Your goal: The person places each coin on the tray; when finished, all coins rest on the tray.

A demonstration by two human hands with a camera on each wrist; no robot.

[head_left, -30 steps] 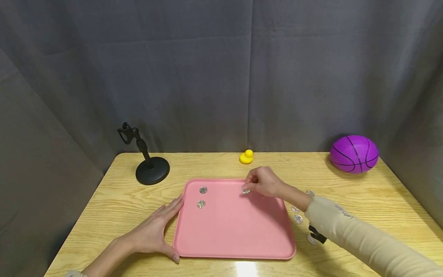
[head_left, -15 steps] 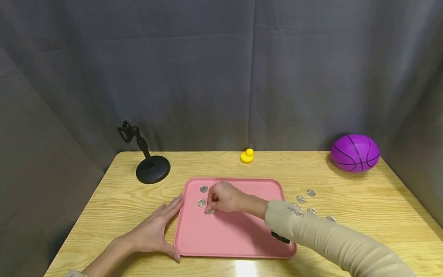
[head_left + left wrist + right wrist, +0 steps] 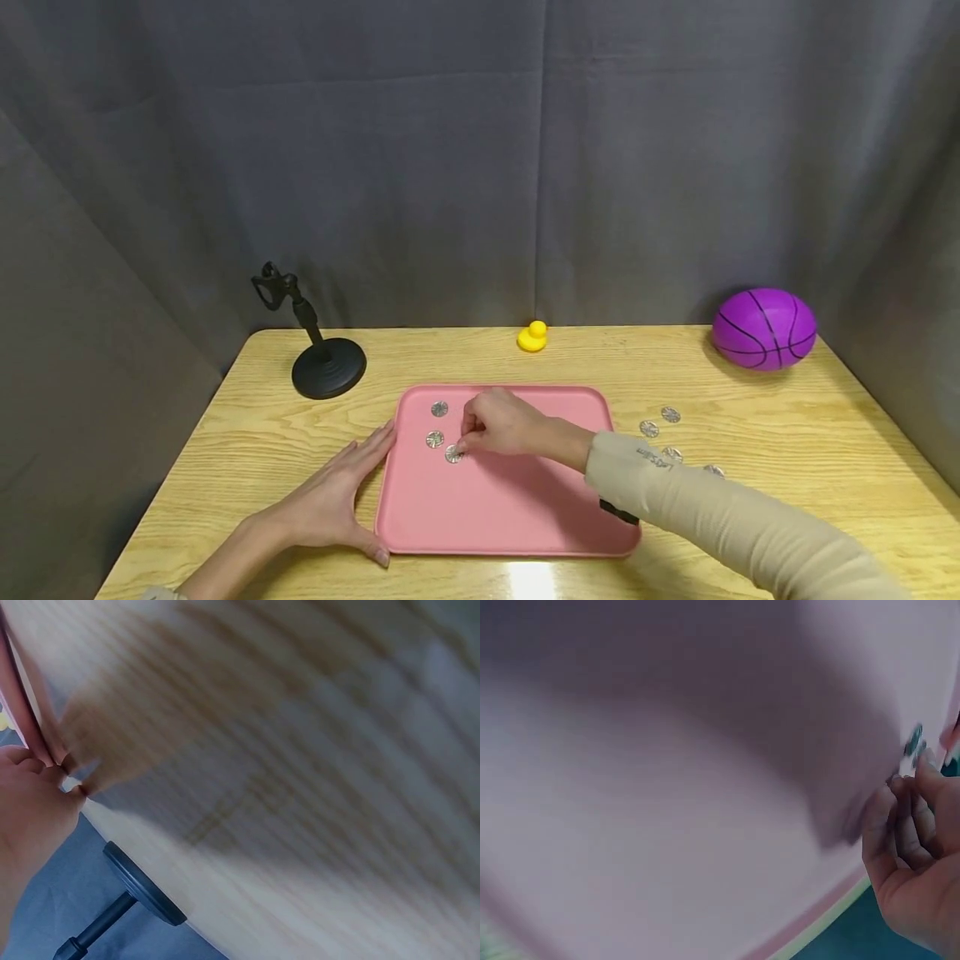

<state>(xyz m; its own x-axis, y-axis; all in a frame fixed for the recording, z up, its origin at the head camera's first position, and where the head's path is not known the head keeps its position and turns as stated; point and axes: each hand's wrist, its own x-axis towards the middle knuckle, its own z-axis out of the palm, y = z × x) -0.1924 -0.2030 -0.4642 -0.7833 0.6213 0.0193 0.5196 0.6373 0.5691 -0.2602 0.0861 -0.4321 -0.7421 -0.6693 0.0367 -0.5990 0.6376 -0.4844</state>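
Observation:
A pink tray [image 3: 525, 533] lies on the wooden table. On its left part are three silver coins: a far one [image 3: 439, 408], a second coin [image 3: 435, 439] and a third coin [image 3: 453, 454] lying flat. The right hand [image 3: 498, 421] is over the tray with bent fingers, its fingertips right at the edge of the third coin. In the right wrist view, coins [image 3: 913, 740] show just past the thumb. The left hand [image 3: 330, 500] is spread at the tray's left side, fingers along the edge and thumb at the near left corner.
Several more coins [image 3: 671, 414] lie on the table right of the tray, partly behind the right sleeve [image 3: 712, 508]. Behind the tray are a yellow rubber duck [image 3: 532, 337], a black stand [image 3: 327, 368] and a purple ball [image 3: 763, 330]. A grey curtain [image 3: 405, 167] hangs behind.
The right hand carried the third coin left across the tray and set it down near the other two. It then drew back slightly to the right. The left hand stayed in place.

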